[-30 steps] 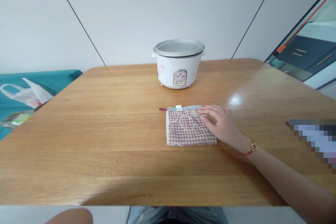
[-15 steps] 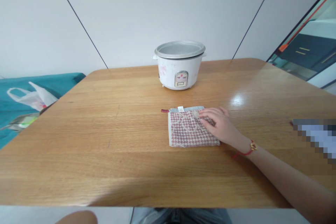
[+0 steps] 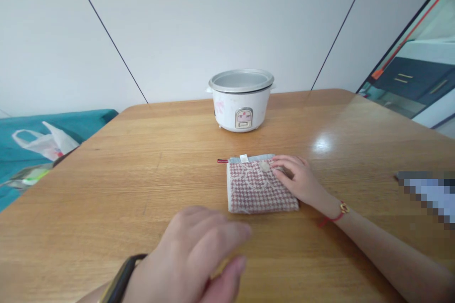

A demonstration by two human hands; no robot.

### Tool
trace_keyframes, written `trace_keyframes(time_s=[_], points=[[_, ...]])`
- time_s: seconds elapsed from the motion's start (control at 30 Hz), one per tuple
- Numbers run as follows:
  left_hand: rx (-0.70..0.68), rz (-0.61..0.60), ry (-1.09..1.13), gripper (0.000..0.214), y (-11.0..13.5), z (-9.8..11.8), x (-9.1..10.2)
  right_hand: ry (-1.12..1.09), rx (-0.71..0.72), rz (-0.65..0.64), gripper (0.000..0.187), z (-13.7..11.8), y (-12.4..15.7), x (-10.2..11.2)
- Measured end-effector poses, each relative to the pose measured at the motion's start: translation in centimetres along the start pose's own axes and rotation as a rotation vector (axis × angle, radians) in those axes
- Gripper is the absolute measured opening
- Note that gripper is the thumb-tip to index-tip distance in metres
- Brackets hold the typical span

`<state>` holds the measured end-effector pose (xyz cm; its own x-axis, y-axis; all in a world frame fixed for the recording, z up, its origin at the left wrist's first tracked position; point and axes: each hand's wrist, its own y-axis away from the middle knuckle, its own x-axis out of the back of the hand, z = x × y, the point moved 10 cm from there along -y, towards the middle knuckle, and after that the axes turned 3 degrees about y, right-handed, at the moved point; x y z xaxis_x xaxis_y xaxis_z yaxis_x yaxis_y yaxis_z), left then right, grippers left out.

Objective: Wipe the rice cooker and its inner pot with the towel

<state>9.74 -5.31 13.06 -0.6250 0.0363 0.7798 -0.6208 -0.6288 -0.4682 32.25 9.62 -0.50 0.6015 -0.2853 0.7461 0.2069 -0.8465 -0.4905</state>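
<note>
A folded red-and-white houndstooth cloth lies on the wooden table in front of me. It has a grey edge, a white tag and a dark red loop at its upper left corner, and a pale round spot shows near its top. My right hand rests on its right side with fingers apart, not wrapped around it. Nearer to me, my left hand hovers over the table, below and left of the cloth. Its fingers are bent and a little blurred, the thumb stands apart, and nothing shows between them.
A white rice cooker without a lid stands behind the cloth, near the wall. To the far right a pixelated object lies on the wooden table. A white plastic bag sits on a teal surface beyond the left edge.
My left hand has come up from below the table's front edge to over the tabletop. The right hand stays on the cloth, and the view has tilted slightly upward.
</note>
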Motion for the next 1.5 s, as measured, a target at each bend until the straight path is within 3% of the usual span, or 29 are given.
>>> trace_keyframes(time_s=[0.13,0.2,0.27,0.37,0.53,0.73,0.93,1.2,1.5], points=[[0.174,-0.23,-0.055,0.017,-0.9,-8.6,-5.0,-0.046,-0.045,0.025,0.021,1.2,-0.2,-0.2],[0.219,-0.258,-0.043,0.016,-0.5,-11.4,-6.3,-0.047,-0.064,0.02,0.023,1.6,-0.3,-0.5],[0.236,-0.233,-0.021,0.02,0.0,-12.7,-6.8,-0.024,-0.064,-0.011,0.025,1.7,-0.4,-0.8],[0.248,-0.24,-0.016,0.032,0.8,-12.9,-7.5,0.054,-0.036,-0.102,0.028,1.2,-0.4,-1.3],[0.299,-0.367,-0.102,0.056,2.1,-13.0,-9.2,0.151,-0.019,-0.198,0.035,1.0,-0.2,-1.8],[0.319,-0.436,-0.127,0.055,2.9,-13.5,-10.1,0.131,-0.056,-0.262,0.036,1.5,0.2,-2.7],[0.342,-0.418,-0.14,0.063,3.1,-13.7,-9.8,0.009,-0.084,-0.116,0.036,2.3,-0.3,-1.1],[0.377,-0.365,-0.136,0.065,3.3,-14.1,-9.2,-0.217,-0.13,0.088,0.018,3.7,-0.3,0.7],[0.375,-0.38,-0.148,0.066,3.2,-13.2,-9.1,-0.252,-0.082,0.098,0.012,2.2,-0.1,1.0]])
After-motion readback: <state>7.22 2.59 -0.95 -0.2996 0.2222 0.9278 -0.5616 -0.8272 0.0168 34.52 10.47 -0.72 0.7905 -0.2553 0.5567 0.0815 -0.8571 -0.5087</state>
